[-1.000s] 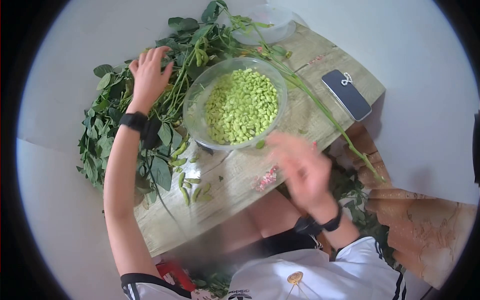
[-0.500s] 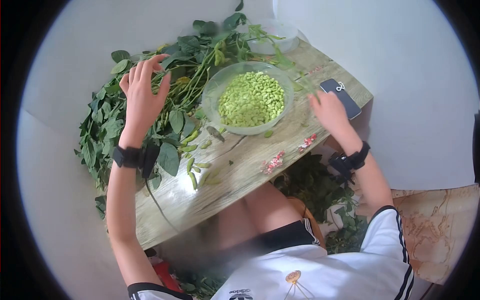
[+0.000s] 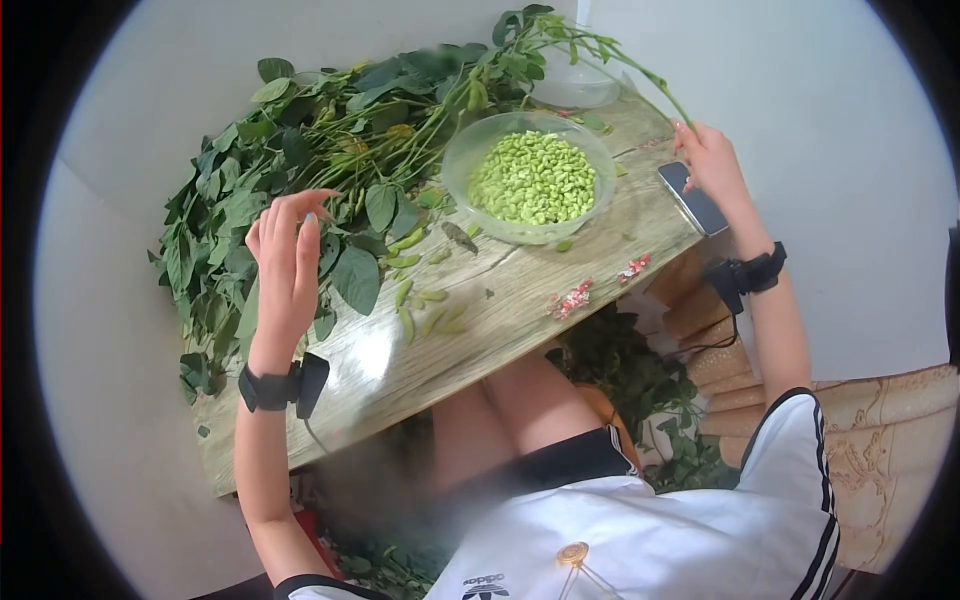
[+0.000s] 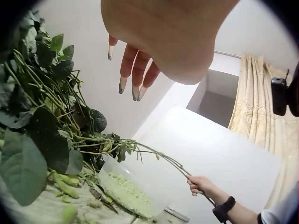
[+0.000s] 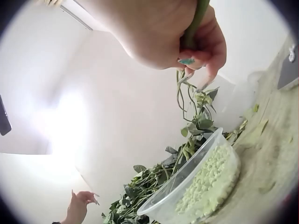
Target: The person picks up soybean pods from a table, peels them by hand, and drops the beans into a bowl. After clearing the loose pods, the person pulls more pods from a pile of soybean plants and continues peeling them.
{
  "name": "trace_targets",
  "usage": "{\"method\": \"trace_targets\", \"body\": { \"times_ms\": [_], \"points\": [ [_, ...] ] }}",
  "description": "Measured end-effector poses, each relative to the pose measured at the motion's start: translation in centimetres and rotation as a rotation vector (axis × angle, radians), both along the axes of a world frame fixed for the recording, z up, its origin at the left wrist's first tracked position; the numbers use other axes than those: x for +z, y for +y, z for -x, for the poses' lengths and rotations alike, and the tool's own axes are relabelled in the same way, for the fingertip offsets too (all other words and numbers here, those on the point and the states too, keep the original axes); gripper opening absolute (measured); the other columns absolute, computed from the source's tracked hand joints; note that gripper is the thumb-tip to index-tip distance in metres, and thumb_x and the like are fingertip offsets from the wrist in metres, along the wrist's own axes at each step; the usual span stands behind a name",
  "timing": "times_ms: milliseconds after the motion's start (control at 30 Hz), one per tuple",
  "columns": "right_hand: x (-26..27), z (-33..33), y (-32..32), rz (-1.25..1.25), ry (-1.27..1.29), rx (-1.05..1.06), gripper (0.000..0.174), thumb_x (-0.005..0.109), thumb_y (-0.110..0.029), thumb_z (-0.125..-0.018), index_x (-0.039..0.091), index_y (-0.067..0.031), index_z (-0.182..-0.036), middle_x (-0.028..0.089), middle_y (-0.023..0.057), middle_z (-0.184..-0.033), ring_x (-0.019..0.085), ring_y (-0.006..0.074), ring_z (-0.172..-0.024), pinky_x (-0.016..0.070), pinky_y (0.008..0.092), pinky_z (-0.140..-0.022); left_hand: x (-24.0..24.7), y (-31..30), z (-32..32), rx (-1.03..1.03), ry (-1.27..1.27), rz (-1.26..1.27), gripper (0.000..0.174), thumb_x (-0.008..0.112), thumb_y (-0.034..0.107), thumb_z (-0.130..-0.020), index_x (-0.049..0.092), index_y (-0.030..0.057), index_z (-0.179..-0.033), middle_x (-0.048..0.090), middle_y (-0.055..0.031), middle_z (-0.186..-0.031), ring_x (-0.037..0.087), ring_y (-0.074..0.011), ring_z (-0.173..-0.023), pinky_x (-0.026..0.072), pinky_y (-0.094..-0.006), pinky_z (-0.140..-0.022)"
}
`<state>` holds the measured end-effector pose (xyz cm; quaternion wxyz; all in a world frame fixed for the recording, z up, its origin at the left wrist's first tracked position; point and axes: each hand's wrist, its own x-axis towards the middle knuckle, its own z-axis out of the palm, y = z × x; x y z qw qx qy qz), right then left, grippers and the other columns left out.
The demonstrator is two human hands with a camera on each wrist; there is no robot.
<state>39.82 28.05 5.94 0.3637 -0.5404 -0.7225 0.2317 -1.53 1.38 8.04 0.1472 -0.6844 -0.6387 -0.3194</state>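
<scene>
My right hand point(image 3: 712, 165) grips a long green bean-plant stem point(image 5: 198, 18), its fingers curled round it. That stem runs leftward over the back of the table to the leafy tops. Beside the heap of leafy bean plants point(image 3: 230, 200), my left hand point(image 3: 283, 265) is raised, thumb apart and fingers loosely bent. In the left wrist view those fingers point(image 4: 138, 74) hang with nothing between them. A clear plastic bowl point(image 3: 458, 180) of shelled green beans point(image 3: 535, 178) stands between the two hands.
Several green pods point(image 3: 407, 325) lie on the wooden table point(image 3: 380, 400) in front of the heap. A phone point(image 3: 705, 212) is under the right forearm. Another clear bowl point(image 3: 575, 92) stands at the back. More leaves point(image 3: 690, 450) cover the floor; a curtain point(image 3: 860, 450) hangs at right.
The right hand has moved from near the bowl's front to the back right, past the phone, and the stem's end has risen with it. The left hand has drawn back from the plants.
</scene>
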Motion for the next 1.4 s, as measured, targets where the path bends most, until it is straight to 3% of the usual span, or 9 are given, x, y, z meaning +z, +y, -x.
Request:
{"method": "trace_targets", "body": {
  "times_ms": [433,500,600,800,967,1233,1300,1333,1400],
  "points": [
    [8.7,2.5,3.2,-0.289,0.165,0.095,0.042,0.051,-0.038,-0.100,0.061,-0.0030,-0.079,0.042,-0.0025,-0.054,0.045,0.0072,-0.044,0.0487,0.0279,-0.042,-2.1,-2.3,1.8,0.055,-0.084,-0.016,0.031,0.038,0.026,-0.104,0.060,0.0084,-0.117,0.058,-0.0045,-0.106,0.052,-0.0201,-0.101,0.0250,-0.0355,-0.102],
    [9.6,3.4,3.5,-0.340,0.188,0.098,0.039,0.050,-0.037,-0.102,0.056,-0.0057,-0.080,0.037,-0.0065,-0.053,0.038,0.0033,-0.042,0.0426,0.0229,-0.040,-2.4,-2.5,2.4,0.057,-0.100,-0.019,0.031,0.037,0.026,-0.104,0.059,0.0088,-0.118,0.058,-0.0045,-0.106,0.052,-0.0201,-0.102,0.0251,-0.0356,-0.102],
    [10.3,5.0,3.9,-0.314,0.160,0.134,0.043,0.050,-0.039,-0.100,0.061,-0.0037,-0.079,0.042,-0.0027,-0.054,0.045,0.0072,-0.046,0.0509,0.0282,-0.044,-2.9,-2.7,3.0,0.067,-0.153,-0.002,0.031,0.037,0.026,-0.104,0.059,0.0092,-0.118,0.059,-0.0044,-0.107,0.051,-0.0200,-0.103,0.0251,-0.0358,-0.102],
    [10.4,7.4,3.4,-0.393,0.241,0.120,0.044,0.050,-0.041,-0.100,0.060,-0.0043,-0.077,0.041,-0.0029,-0.055,0.044,0.0067,-0.047,0.0494,0.0282,-0.044,-4.2,-2.9,3.6,0.054,-0.272,-0.050,0.029,0.041,0.027,-0.104,0.060,0.0093,-0.116,0.060,-0.0039,-0.108,0.053,-0.0196,-0.104,0.0242,-0.0356,-0.103],
    [10.4,9.4,2.1,-0.410,0.267,0.205,0.043,0.052,-0.040,-0.100,0.059,-0.0045,-0.077,0.039,-0.0042,-0.054,0.043,0.0059,-0.047,0.0467,0.0260,-0.044,-6.9,-1.6,5.4,0.059,-0.546,-0.140,0.020,0.062,0.017,-0.095,0.062,0.0038,-0.109,0.065,-0.0057,-0.102,0.061,-0.0180,-0.091,0.0431,-0.0320,-0.089],
    [8.9,13.9,-7.5,-0.219,0.442,0.448,0.037,0.050,-0.037,-0.103,0.057,-0.0059,-0.084,0.033,-0.0074,-0.057,0.043,0.0034,-0.047,0.0421,0.0216,-0.045,-4.3,-4.9,5.6,0.022,-0.753,-0.028,0.021,0.060,0.015,-0.097,0.063,0.0031,-0.114,0.064,-0.0006,-0.108,0.056,-0.0067,-0.096,0.0443,-0.0231,-0.081],
    [9.2,14.7,-9.4,0.051,0.487,0.678,0.008,0.063,-0.011,-0.088,0.068,-0.0047,-0.088,0.065,0.0106,-0.075,0.059,0.0256,-0.066,0.0463,0.0363,-0.064,-2.8,-6.3,3.9,0.055,-0.712,-0.050,0.021,0.060,0.014,-0.096,0.063,0.0030,-0.115,0.065,-0.0013,-0.109,0.057,-0.0071,-0.095,0.0445,-0.0223,-0.080],
    [8.5,16.0,-9.7,0.048,0.488,0.684,0.008,0.063,-0.011,-0.088,0.068,-0.0047,-0.088,0.065,0.0106,-0.075,0.059,0.0256,-0.066,0.0463,0.0363,-0.064,-2.5,-6.9,3.2,0.059,-0.710,-0.055,0.021,0.060,0.014,-0.096,0.063,0.0030,-0.115,0.065,-0.0013,-0.109,0.057,-0.0071,-0.095,0.0445,-0.0223,-0.080],
    [5.7,19.9,-10.7,-0.210,0.456,0.552,0.030,0.052,-0.027,-0.101,0.062,0.0006,-0.093,0.055,0.0004,-0.069,0.045,0.0058,-0.046,0.0485,0.0235,-0.045,-2.3,-8.1,1.8,0.051,-0.831,0.021,0.022,0.065,0.016,-0.092,0.065,0.0037,-0.111,0.067,-0.0024,-0.105,0.059,-0.0122,-0.092,0.0464,-0.0317,-0.085]
  ]
}}
